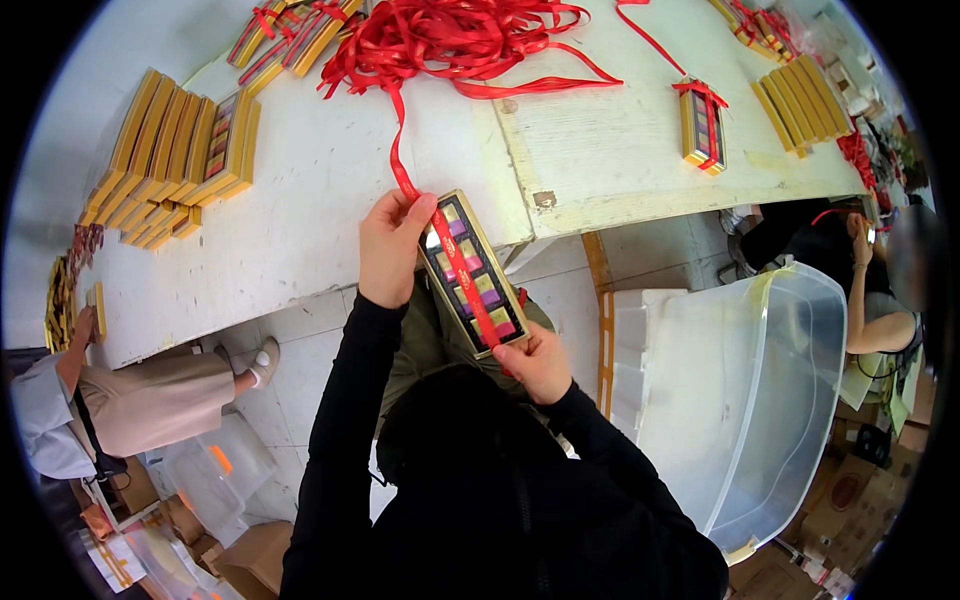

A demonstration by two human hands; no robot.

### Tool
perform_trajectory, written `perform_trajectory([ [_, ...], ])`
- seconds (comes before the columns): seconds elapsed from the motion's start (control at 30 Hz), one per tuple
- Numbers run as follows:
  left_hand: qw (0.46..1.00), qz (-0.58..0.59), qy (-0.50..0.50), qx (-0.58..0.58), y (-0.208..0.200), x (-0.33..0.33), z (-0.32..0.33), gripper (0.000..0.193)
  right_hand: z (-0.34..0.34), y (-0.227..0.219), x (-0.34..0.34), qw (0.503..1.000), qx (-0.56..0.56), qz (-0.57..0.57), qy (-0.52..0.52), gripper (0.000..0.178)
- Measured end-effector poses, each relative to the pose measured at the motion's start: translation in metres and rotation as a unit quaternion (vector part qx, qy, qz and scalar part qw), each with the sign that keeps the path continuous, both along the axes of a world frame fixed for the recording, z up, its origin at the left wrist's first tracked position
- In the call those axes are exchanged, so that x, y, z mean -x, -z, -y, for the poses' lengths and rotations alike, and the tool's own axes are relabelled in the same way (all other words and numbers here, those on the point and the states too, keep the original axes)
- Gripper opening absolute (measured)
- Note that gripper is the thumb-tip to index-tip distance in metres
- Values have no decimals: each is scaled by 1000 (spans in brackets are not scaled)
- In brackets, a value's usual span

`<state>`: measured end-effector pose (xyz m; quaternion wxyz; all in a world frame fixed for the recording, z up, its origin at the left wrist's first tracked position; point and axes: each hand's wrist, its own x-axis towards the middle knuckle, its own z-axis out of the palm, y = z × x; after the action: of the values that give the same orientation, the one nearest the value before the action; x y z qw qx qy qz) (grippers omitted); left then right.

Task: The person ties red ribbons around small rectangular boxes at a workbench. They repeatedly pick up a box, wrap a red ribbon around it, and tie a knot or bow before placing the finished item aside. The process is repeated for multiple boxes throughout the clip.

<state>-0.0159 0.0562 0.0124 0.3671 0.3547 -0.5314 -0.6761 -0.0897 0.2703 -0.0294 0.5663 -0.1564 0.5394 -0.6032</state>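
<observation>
My left hand (392, 245) is closed on the upper left end of a slim gold-edged box (486, 262), its thumb pressing a red ribbon (462, 272) to the top. Through the dark lid's window show small pink, purple and yellow-green pieces. My right hand (540, 365) grips the lower end of the box, with the ribbon running lengthwise down to its fingers. Beyond my left hand, the ribbon leads up to a loose red heap of ribbon (450, 40) on the white table (300, 200). The box is held tilted just off the table's near edge.
Stacked gold boxes (175, 140) stand at the left, and a ribbon-tied box (704, 125) lies at the right. More gold boxes (803, 103) are beyond it. A large clear plastic tub (740, 400) stands to my right. Other people sit at both sides.
</observation>
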Motion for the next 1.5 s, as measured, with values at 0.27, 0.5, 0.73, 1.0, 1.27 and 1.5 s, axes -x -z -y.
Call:
perform_trajectory([
  [0.27,996,-57,50,-43,-47,-47,-37,20,-13,32,-11,875,242,-391,-149,13],
  [0.5,973,10,160,-164,-40,-70,-107,18,38,1,49,670,335,-645,-149,30],
  [0.73,899,66,313,-299,-36,-106,-76,20,23,-23,21,727,405,-536,-141,28],
  [1.0,903,118,359,-204,-33,-90,-72,19,18,-30,13,760,349,-531,-135,26],
  [1.27,897,136,341,-245,-16,-88,-75,22,17,-30,15,784,329,-506,-145,24],
  [1.5,873,100,298,-373,-11,-82,-82,27,23,-23,13,808,312,-481,-137,22],
])
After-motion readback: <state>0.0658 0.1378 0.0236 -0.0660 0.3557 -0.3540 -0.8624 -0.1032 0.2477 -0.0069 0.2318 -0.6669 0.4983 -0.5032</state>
